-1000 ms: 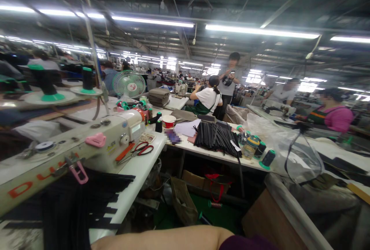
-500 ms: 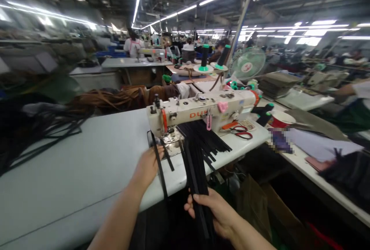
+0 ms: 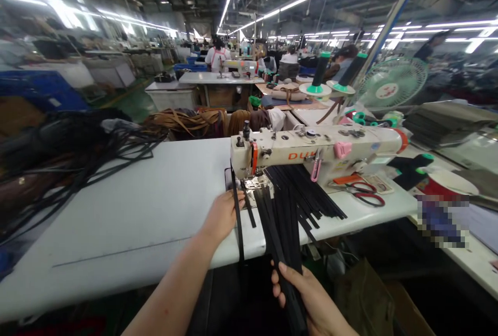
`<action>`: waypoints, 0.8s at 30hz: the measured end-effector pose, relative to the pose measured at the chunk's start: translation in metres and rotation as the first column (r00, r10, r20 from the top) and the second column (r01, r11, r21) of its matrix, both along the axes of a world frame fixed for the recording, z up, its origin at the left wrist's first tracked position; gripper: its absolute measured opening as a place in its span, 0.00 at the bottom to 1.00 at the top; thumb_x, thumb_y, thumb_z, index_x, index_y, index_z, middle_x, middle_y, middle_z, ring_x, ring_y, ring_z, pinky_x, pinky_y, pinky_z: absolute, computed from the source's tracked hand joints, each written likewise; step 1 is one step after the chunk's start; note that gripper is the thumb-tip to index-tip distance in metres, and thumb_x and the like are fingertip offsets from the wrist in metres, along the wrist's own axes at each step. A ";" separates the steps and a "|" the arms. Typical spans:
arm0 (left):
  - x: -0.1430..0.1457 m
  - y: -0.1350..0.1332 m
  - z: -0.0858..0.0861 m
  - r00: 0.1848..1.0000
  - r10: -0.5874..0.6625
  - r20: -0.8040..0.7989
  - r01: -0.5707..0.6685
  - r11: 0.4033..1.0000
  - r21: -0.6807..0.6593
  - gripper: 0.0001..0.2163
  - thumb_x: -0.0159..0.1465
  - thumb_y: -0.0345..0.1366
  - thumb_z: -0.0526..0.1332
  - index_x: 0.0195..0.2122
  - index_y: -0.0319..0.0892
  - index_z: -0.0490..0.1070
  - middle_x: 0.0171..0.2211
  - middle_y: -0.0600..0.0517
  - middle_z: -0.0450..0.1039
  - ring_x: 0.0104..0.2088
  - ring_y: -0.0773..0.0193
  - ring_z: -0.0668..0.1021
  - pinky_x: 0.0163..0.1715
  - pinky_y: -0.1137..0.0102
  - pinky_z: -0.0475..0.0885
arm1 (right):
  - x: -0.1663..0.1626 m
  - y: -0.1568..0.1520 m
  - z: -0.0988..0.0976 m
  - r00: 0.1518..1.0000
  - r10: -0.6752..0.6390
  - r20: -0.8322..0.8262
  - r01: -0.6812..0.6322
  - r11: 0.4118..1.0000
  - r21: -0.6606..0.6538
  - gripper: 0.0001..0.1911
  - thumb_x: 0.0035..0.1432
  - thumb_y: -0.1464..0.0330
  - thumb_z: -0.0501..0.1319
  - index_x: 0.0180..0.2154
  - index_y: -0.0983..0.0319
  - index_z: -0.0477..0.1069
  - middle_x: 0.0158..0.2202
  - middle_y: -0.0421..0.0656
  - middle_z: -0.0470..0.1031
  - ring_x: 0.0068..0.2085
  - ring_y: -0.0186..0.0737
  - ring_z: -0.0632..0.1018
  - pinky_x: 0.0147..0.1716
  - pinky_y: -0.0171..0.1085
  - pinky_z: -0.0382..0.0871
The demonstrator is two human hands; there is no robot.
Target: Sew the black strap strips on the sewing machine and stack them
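Observation:
My right hand (image 3: 299, 289) is closed round a bundle of long black strips (image 3: 288, 232) below the front edge of the sewing table. The bundle's upper ends rest on the table and fan out, a few leaning left toward the needle plate (image 3: 254, 185). My left hand (image 3: 222, 215) lies on the table left of the needle, its fingertips together at a narrow black strip (image 3: 238, 222) that runs down over the table edge. A short black strip (image 3: 249, 210) lies just right of those fingertips. Above stands the white sewing machine (image 3: 280, 154). More black strips (image 3: 315, 196) lie under its arm.
Red-handled scissors (image 3: 368, 193) lie on the right of the table. Dark straps (image 3: 116, 154) are heaped at the left edge, with brown straps (image 3: 187, 118) behind. Thread cones (image 3: 321, 71) and a green fan (image 3: 391, 84) stand behind the machine. A person (image 3: 218, 56) sits farther back.
The view has turned left, so the machine and table appear farther right. A few strips at the top of the right-hand bundle have spread apart to the left. Both hands keep their places.

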State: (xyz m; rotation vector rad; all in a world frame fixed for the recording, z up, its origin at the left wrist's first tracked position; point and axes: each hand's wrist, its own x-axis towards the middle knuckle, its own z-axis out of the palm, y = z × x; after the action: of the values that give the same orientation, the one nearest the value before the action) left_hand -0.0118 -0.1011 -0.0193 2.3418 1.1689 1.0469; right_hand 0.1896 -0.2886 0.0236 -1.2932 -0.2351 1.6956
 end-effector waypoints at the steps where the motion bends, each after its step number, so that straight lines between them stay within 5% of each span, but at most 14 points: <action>1: 0.000 0.000 0.000 1.000 0.007 -0.005 -0.007 1.000 0.002 0.12 0.72 0.35 0.57 0.50 0.44 0.79 0.52 0.46 0.79 0.56 0.53 0.78 0.61 0.53 0.73 | -0.001 0.001 -0.001 1.000 -0.001 0.021 0.002 1.000 -0.010 0.19 0.48 0.61 0.78 0.37 0.67 0.80 0.26 0.44 0.80 0.22 0.31 0.76 0.20 0.26 0.71; 12: 0.002 -0.004 -0.005 0.993 0.034 -0.112 -0.026 0.997 0.076 0.17 0.67 0.25 0.59 0.52 0.45 0.79 0.53 0.48 0.79 0.58 0.52 0.77 0.62 0.49 0.71 | 0.002 0.004 0.002 0.991 0.112 0.076 -0.108 0.992 -0.060 0.17 0.42 0.62 0.79 0.28 0.67 0.81 0.23 0.48 0.80 0.22 0.31 0.75 0.21 0.26 0.68; 24: 0.004 -0.009 0.004 0.991 0.070 -0.117 -0.059 0.994 0.097 0.12 0.72 0.33 0.58 0.53 0.43 0.77 0.54 0.46 0.78 0.59 0.51 0.76 0.61 0.48 0.72 | -0.004 0.000 -0.006 0.933 0.108 0.343 -0.144 0.986 0.079 0.30 0.42 0.43 0.74 0.25 0.64 0.75 0.16 0.44 0.75 0.18 0.35 0.71 0.20 0.34 0.65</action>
State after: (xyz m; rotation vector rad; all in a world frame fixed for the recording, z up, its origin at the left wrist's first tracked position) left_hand -0.0077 -0.1096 -0.0153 2.4851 1.2734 1.0138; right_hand 0.1857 -0.2888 0.0180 -1.5133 -0.6130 1.5346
